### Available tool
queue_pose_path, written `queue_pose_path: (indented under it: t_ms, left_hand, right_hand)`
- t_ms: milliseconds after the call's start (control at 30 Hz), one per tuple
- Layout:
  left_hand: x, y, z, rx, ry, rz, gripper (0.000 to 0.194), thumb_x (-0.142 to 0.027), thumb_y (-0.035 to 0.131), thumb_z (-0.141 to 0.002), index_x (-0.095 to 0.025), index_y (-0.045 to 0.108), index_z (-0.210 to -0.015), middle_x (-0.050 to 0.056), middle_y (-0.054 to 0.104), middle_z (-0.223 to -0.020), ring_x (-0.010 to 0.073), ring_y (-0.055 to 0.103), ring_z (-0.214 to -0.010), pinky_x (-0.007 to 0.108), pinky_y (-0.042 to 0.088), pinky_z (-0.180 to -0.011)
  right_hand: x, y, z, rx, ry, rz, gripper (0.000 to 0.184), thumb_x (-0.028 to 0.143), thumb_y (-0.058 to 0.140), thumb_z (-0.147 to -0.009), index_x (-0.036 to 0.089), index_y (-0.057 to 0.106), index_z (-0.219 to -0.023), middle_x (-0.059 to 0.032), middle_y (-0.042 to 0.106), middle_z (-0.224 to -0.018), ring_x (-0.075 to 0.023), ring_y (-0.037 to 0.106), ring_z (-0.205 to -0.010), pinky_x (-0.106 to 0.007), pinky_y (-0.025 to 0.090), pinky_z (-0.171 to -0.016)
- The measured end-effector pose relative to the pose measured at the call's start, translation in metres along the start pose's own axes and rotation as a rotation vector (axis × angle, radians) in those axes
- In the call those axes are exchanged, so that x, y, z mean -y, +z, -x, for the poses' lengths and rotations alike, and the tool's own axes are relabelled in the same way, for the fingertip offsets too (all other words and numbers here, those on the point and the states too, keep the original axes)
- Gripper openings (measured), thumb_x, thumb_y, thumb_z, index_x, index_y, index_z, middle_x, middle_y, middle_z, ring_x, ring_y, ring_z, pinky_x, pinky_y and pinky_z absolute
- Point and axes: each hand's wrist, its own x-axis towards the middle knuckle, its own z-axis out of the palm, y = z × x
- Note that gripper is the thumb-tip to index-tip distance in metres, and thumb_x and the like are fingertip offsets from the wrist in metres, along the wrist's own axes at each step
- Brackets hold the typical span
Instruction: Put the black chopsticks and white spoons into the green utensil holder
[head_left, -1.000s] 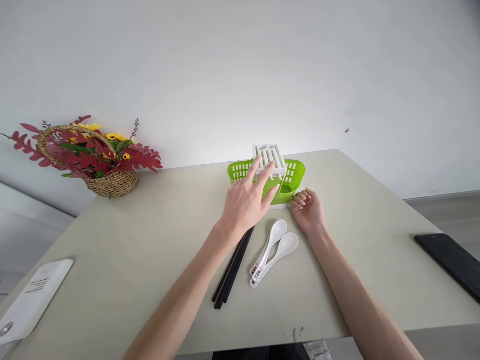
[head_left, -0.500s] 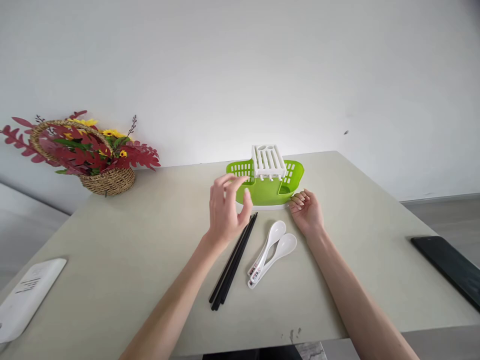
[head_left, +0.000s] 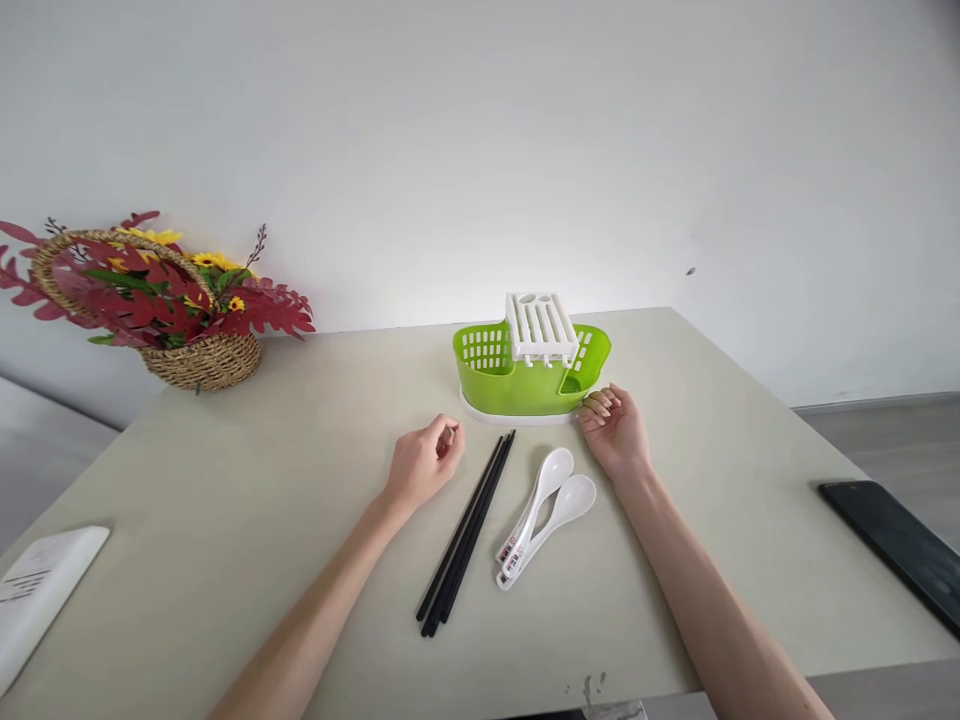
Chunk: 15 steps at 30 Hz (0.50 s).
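Note:
A green plastic utensil caddy (head_left: 487, 390) with a white slotted top (head_left: 541, 328) and a white base stands near the wall. My left hand (head_left: 426, 458) rests on the table left of the black chopsticks (head_left: 466, 540), its fingers curled in with nothing in them. Beside the caddy's front right corner lies my right hand (head_left: 616, 428), palm side up, fingers loosely curled and bare. Two white spoons (head_left: 555, 515) lie crossing each other between the chopsticks and my right forearm.
At the back left is a wicker basket (head_left: 202, 362) of red and yellow flowers. A white object with printed lines (head_left: 49, 590) lies at the left edge, and a black phone (head_left: 892, 545) at the right edge. The wall rises behind the table (head_left: 315, 430).
My left hand has come down from in front of the caddy to the table at its left, and its fingers have curled in. My right hand has stayed in place.

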Motion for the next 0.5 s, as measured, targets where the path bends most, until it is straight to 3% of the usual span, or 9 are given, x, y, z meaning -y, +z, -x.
queue_pose_path:
  t_ms: [100,167,267,367,500]
  left_hand:
    - [0.006,0.002,-0.006,-0.003,-0.078,0.084,0.015,-0.036,0.051,-0.101,-0.023,0.058,-0.098,-0.002,0.067,-0.078,0.0139,0.062,-0.068,0.026,0.047,-0.068]
    - [0.013,0.006,-0.012,-0.065,-0.104,0.116,0.015,-0.035,0.055,-0.098,-0.023,0.058,-0.106,0.004,0.071,-0.098,0.0189,0.068,-0.091,0.032,0.053,-0.084]
    - [0.024,0.015,-0.022,-0.151,-0.13,0.098,0.037,-0.028,0.06,-0.091,-0.02,0.051,-0.126,0.013,0.066,-0.13,0.0277,0.06,-0.126,0.047,0.045,-0.111]
    - [0.031,0.026,-0.034,-0.096,-0.091,0.08,0.06,-0.019,0.058,-0.087,-0.017,0.036,-0.143,0.019,0.055,-0.151,0.0318,0.049,-0.143,0.053,0.037,-0.119]
    - [0.031,0.037,-0.049,-0.004,-0.052,0.107,0.066,-0.007,0.046,-0.086,-0.016,0.026,-0.149,0.019,0.051,-0.156,0.03,0.047,-0.148,0.054,0.037,-0.12]
  right_hand:
    - [0.0,0.001,0.001,0.002,-0.001,0.019,0.04,0.013,0.07,-0.085,0.023,0.034,-0.072,0.0112,0.037,-0.062,-0.0036,0.04,-0.048,-0.015,0.042,-0.043]
    - [0.0,0.001,0.001,-0.002,-0.001,0.033,0.041,0.014,0.071,-0.085,0.023,0.033,-0.072,0.0113,0.036,-0.062,-0.0034,0.04,-0.047,-0.015,0.042,-0.043]
    - [0.0,0.002,0.001,-0.006,-0.003,0.06,0.043,0.015,0.072,-0.085,0.023,0.032,-0.071,0.0114,0.036,-0.061,-0.0033,0.039,-0.047,-0.014,0.041,-0.043]
    - [-0.001,0.002,0.001,0.009,-0.015,0.078,0.045,0.017,0.074,-0.084,0.023,0.032,-0.072,0.0115,0.036,-0.061,-0.0038,0.039,-0.047,-0.014,0.042,-0.043]
    - [-0.002,0.001,0.0,0.014,-0.019,0.063,0.044,0.016,0.075,-0.083,0.024,0.033,-0.072,0.0114,0.037,-0.061,-0.004,0.039,-0.048,-0.014,0.043,-0.044]
